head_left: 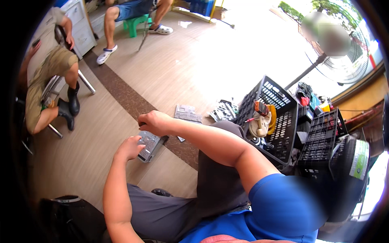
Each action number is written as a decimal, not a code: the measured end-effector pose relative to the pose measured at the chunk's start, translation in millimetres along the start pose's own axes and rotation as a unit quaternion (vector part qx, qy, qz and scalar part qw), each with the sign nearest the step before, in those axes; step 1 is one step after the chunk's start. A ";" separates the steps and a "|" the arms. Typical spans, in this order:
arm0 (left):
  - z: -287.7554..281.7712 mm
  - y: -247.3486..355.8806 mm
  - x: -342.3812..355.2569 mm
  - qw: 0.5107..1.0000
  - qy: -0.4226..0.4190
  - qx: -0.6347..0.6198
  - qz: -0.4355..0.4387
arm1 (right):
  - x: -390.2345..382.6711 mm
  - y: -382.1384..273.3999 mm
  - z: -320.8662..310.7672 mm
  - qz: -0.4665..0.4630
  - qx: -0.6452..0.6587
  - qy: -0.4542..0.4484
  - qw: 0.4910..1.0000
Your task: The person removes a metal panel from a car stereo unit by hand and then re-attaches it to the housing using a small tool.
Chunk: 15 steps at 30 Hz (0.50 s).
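Note:
On the floor in front of me rests a grey metal casing (150, 146), boxy, with a perforated top and a dark edge on its right. My left hand (129, 148) is at its left side, fingers curled, the thumb reaching over the top. Just above the casing's far end is my right hand (154, 122), its fingers bent together and pointing down. Whatever it may pinch is too small or hidden to make out. Beyond lies a flat grey metal panel (188, 114) with slots, and a small light piece (180, 139) is nearer.
A pile of metal parts (223, 110) lies right of the panel. Black plastic crates (279, 91) stand at right, one holding an orange-and-yellow tool (264, 110). A large fan (344, 60) is beyond. Two people sit at the far left, one on a green stool (133, 25).

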<state>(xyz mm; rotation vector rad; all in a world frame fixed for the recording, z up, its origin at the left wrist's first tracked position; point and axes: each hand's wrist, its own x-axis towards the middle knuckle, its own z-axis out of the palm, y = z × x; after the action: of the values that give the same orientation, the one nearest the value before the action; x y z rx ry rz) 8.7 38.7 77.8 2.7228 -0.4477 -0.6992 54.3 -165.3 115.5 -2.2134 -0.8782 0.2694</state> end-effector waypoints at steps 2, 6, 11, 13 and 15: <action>-2.0 -1.9 0.7 1.000 -0.002 -0.011 -0.014 | 2.9 2.3 0.9 -0.002 0.004 0.009 1.000; -2.0 -3.3 -4.1 1.000 -0.001 -0.005 -0.010 | 8.3 -0.4 7.1 0.011 -0.014 -0.017 1.000; -1.9 -5.9 2.2 0.999 -0.030 -0.007 -0.020 | 13.0 -1.3 4.8 0.007 0.003 -0.017 1.000; 0.9 -10.6 2.6 0.999 -0.031 0.004 -0.021 | 12.9 -5.1 10.3 0.018 0.001 -0.022 1.000; 2.8 -11.1 2.4 0.999 -0.048 0.013 -0.014 | 15.3 -1.9 15.3 0.010 -0.003 -0.018 1.000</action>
<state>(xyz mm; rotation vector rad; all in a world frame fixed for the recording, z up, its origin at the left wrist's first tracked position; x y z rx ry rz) 11.8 47.3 70.6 2.7336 -0.4438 -0.8416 58.2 -145.7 107.0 -2.2305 -0.8782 0.3183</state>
